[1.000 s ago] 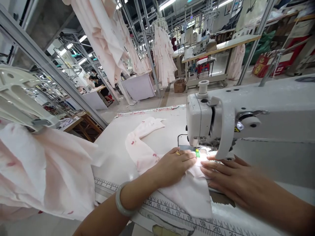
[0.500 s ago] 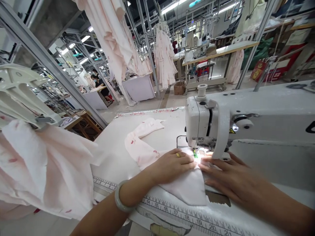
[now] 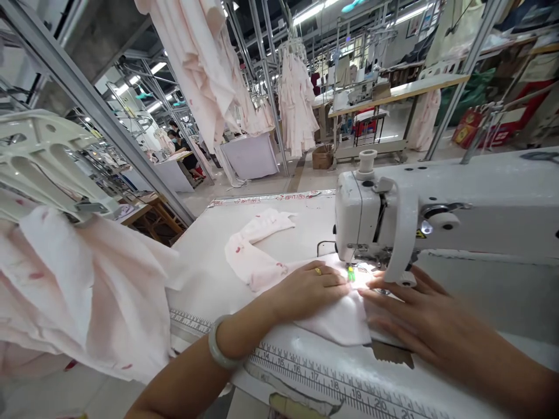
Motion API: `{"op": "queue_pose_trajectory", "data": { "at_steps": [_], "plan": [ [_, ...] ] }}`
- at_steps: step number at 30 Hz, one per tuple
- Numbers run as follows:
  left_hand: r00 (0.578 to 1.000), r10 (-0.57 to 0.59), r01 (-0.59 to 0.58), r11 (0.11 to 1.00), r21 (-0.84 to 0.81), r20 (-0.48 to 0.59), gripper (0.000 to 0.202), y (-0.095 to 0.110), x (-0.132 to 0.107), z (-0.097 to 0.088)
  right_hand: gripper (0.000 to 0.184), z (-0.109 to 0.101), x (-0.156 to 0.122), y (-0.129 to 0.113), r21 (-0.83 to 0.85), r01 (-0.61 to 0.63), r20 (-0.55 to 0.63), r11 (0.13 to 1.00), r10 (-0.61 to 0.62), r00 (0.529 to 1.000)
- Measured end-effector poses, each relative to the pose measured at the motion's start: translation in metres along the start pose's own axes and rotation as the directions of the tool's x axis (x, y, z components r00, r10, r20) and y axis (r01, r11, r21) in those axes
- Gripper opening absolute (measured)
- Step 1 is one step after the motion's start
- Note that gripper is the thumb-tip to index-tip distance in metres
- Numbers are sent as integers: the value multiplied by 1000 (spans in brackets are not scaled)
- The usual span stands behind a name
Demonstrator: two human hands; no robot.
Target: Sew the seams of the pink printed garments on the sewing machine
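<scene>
A pale pink fabric piece point(image 3: 257, 265) with small red marks lies on the white sewing table point(image 3: 209, 285) and runs under the needle area of a white sewing machine point(image 3: 437, 203). My left hand point(image 3: 308, 291), with a ring and a pale bangle on the wrist, lies flat on the fabric just left of the presser foot, fingers stretched out. My right hand point(image 3: 414, 317) rests flat on the fabric's right side, below the machine head, fingers extended toward the needle.
A heap of pink fabric point(image 3: 78, 291) hangs at the left over a white frame point(image 3: 39, 163). A printed ruler point(image 3: 332, 381) runs along the table's front edge. Pink garments point(image 3: 297, 99) hang from overhead rails; a person sits at a far table point(image 3: 174, 169).
The fabric has fed away from me under the needle; less of it lies near the ruler. Both hands slid forward with it, still flat.
</scene>
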State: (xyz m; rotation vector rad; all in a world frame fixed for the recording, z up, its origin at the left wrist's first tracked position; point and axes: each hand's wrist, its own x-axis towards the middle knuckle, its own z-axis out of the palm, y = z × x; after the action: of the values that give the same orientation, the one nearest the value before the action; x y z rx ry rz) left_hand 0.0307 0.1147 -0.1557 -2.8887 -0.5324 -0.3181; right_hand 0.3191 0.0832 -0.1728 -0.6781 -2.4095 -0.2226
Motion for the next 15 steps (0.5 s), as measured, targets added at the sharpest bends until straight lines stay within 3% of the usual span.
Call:
{"op": "queue_pose_trajectory", "data": {
  "at_steps": [7,15],
  "plan": [
    [999,-9,12,994,-105,32,34,1,-3,-2,33,6,-3,-3,56,-19,111,998,13,994],
    [997,-60,65,993,-100,52,34,4,-3,0,41,6,-4,-3,21,-21,85,1000,19,996]
  ]
}}
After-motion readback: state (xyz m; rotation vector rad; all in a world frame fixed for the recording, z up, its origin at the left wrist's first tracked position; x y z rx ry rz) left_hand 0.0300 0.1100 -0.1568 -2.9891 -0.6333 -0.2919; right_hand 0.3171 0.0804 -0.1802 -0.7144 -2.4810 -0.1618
